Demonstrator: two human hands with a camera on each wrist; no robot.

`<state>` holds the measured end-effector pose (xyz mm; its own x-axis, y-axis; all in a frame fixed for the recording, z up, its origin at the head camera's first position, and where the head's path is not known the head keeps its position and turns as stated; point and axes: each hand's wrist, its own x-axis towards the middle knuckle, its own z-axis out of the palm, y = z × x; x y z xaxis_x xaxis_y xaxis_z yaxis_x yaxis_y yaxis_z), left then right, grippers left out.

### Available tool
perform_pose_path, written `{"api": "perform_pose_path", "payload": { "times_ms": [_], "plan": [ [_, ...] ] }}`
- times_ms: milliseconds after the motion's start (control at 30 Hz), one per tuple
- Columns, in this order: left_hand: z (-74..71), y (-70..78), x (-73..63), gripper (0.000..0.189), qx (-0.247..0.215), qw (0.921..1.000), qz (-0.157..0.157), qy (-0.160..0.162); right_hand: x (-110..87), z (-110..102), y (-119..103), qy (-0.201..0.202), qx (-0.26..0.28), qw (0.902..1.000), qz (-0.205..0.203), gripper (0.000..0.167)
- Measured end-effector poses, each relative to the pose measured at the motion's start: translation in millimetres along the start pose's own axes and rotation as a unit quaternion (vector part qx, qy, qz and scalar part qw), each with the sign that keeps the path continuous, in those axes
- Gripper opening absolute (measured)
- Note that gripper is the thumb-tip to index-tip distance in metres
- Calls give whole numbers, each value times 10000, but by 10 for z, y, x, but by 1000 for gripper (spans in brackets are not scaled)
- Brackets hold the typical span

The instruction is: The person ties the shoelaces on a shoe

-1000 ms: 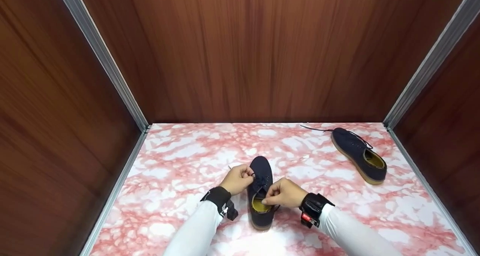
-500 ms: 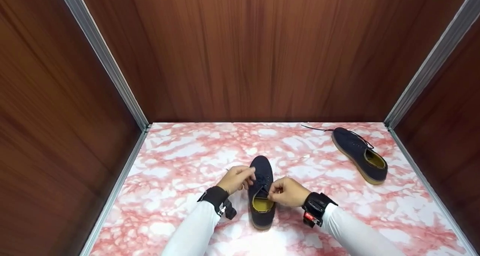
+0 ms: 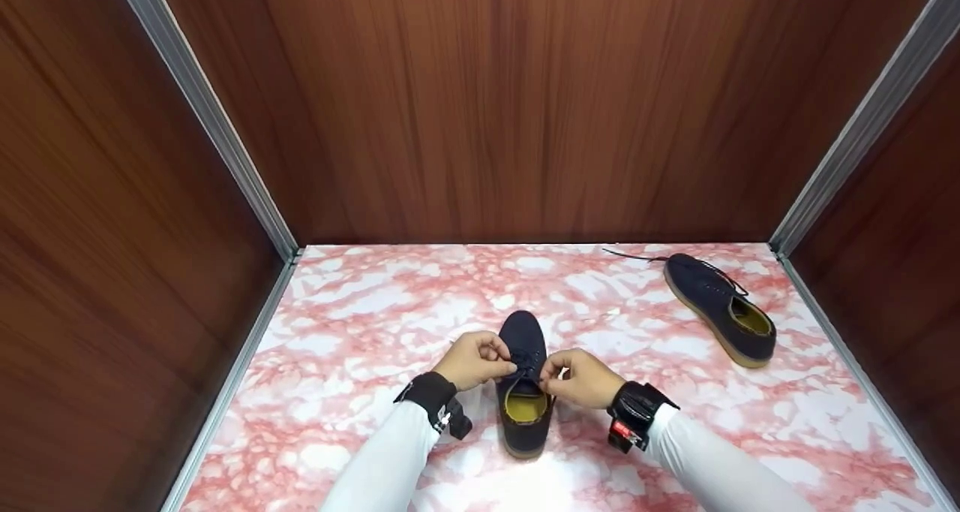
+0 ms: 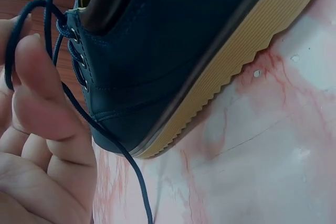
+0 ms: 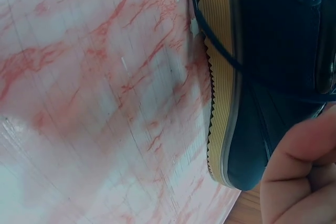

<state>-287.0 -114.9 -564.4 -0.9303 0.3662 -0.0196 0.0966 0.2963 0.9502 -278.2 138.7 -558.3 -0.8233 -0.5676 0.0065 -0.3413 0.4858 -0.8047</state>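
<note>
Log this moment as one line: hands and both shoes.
left hand: pinches lace; right hand: pinches lace; near shoe: sole down, between hands; other shoe: far right, untouched

Seen from the head camera, a person's two forearms in pale, close-fitting long sleeves [image 3: 379, 459] reach forward from the bottom edge, the left slanting inward to the right, the right slanting inward to the left. Each wrist wears a black strap [image 3: 429, 395]. The left hand [image 3: 472, 360] and right hand [image 3: 581, 377] face each other, fingertips near but apart, the left slightly farther forward. Both have thumb and forefinger drawn together in a pinch. In the left wrist view, the left thumb [image 4: 39, 74] stands upright above a partly visible palm; the right wrist view shows bent right-hand fingers [image 5: 291, 177], cut off at the edge.
</note>
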Motion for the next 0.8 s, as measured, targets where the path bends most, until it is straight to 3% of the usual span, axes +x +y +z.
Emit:
{"api": "perform_pose_path", "payload": {
  "times_ms": [167,333,533,800],
  "plan": [
    [3,-5,-10,31,-142,9998,-166,-23,-5,-17,11,50,-41,9999,105,23],
    [17,-21,-17,35,52,9997,-242,22,-11,-37,34,40,-5,9999,156,32],
    [45,-23,-7,27,715,9968,-290,215,-22,-59,73,103,-11,9999,81,27],
    [82,0,17,34,979,9938,-405,342,-7,-86,87,164,105,9998,-60,20]
  ]
}}
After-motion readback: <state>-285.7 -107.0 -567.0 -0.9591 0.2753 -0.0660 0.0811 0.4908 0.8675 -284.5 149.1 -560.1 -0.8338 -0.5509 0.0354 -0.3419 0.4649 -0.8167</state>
